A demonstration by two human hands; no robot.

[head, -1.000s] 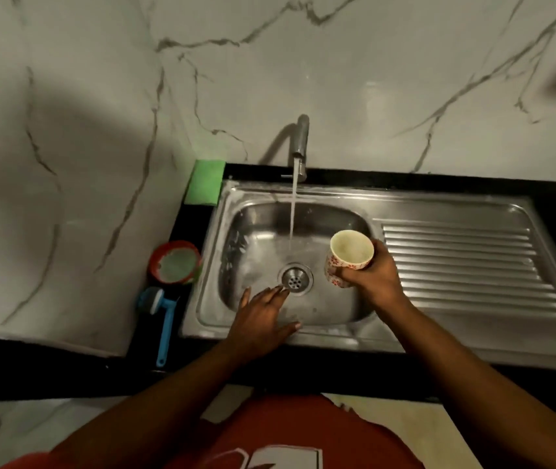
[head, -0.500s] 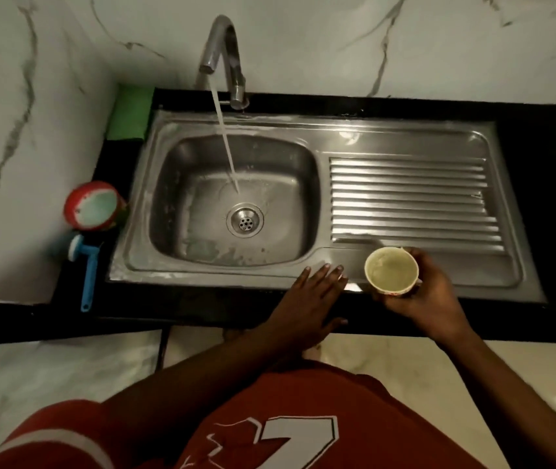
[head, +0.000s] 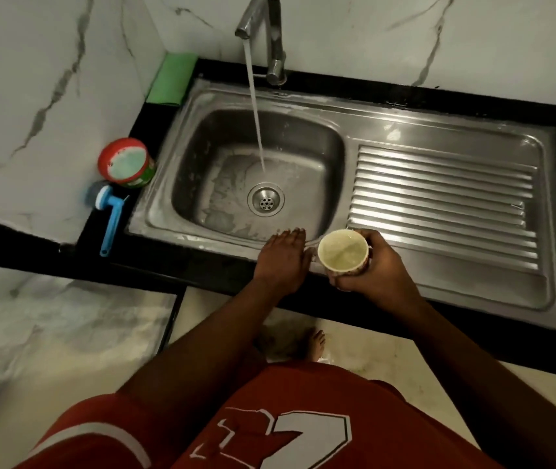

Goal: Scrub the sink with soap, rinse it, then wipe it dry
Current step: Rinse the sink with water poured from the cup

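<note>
The steel sink (head: 364,130) has a basin on the left, streaked with soap residue, and a ribbed drainboard (head: 446,204) on the right. Water streams from the tap (head: 270,32) down into the basin near the drain (head: 265,200). My left hand (head: 283,255) lies flat with straight fingers on the sink's front rim. Just to its right, my right hand (head: 375,269) grips a cream cup (head: 342,252) with water in it, held upright above the front rim.
A green cloth (head: 171,79) lies at the back left corner of the black counter. A red-rimmed soap tub (head: 126,162) and a blue-handled scrub brush (head: 109,216) sit left of the sink. Marble walls close in at the back and left.
Both hands came out of the basin to the front rim. The cup moved from beside the drain to the front edge. The camera view tilted downward.
</note>
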